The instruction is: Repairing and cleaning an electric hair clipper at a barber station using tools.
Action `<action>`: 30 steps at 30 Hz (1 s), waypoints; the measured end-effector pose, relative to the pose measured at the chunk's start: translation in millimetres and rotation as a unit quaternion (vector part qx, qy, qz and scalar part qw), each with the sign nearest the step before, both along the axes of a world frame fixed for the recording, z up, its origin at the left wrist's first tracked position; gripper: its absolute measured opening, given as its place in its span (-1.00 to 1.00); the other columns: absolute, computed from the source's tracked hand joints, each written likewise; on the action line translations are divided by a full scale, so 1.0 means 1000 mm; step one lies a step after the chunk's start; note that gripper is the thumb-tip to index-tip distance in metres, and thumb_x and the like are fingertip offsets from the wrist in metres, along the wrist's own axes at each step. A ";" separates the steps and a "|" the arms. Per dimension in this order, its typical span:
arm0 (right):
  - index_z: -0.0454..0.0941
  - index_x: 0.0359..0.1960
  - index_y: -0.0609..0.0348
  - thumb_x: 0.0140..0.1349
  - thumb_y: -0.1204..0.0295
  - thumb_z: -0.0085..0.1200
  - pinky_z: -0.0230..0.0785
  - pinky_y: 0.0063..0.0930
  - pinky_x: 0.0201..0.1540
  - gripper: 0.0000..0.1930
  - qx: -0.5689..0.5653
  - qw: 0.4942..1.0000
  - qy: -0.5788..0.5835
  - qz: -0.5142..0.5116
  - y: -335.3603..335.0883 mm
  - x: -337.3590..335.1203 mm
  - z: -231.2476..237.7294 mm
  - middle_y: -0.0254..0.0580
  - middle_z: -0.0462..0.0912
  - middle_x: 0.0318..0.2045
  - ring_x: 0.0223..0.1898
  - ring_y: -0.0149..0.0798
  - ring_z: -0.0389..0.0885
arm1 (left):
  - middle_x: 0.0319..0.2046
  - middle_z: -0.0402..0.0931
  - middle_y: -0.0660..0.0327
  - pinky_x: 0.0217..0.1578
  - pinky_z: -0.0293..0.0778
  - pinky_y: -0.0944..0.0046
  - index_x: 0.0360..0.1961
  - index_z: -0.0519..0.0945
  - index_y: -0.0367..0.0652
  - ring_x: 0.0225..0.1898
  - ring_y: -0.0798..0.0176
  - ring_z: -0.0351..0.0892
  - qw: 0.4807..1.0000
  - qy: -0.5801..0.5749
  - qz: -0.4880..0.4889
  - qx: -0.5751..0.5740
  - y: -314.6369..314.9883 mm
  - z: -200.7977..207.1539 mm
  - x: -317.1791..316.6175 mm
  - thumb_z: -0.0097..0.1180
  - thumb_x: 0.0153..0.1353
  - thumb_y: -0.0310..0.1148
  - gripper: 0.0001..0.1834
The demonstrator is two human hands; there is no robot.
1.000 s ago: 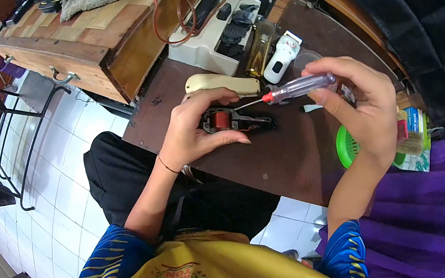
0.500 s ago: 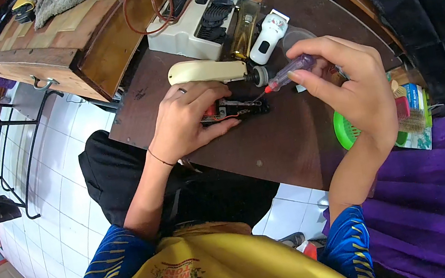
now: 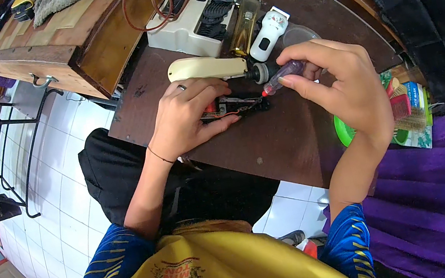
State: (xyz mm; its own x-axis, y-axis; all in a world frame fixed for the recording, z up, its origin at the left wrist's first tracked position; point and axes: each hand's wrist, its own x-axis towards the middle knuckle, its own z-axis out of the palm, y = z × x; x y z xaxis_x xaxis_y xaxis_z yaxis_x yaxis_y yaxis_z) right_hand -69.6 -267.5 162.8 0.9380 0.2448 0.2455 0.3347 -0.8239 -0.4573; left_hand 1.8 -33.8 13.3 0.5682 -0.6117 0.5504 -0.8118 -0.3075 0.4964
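My left hand is wrapped around an opened hair clipper, pinning it against the brown table. Inner metal parts and an orange-red wire show in its black body. In my right hand is a screwdriver with a see-through purple handle and a red collar. Its thin shaft points down at the clipper's right end; whether the tip sits in a screw is too small to tell. Just behind the clipper lies a cream clipper cover, with a black and grey round piece beside its right end.
At the back stand a white tray of black guards, an amber bottle and a white clipper. A green basket and brushes are at the right. A wooden drawer cabinet borders the table's left.
My right hand and the screwdriver have shifted a little left, bringing the red collar nearer the clipper's right end. My left hand keeps its hold on the clipper.
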 end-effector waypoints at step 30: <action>0.66 -0.19 0.26 0.04 0.53 0.32 0.38 -0.48 -0.39 -0.74 0.004 1.000 -0.001 0.007 0.001 0.002 -0.004 -0.14 0.64 -0.46 -0.51 -0.37 0.57 | -0.23 0.65 0.30 -0.15 0.47 0.19 -0.10 0.69 -0.04 -0.27 0.20 0.63 1.000 0.000 -0.005 -0.003 -0.001 -0.001 0.001 0.48 -0.06 -0.13 -0.52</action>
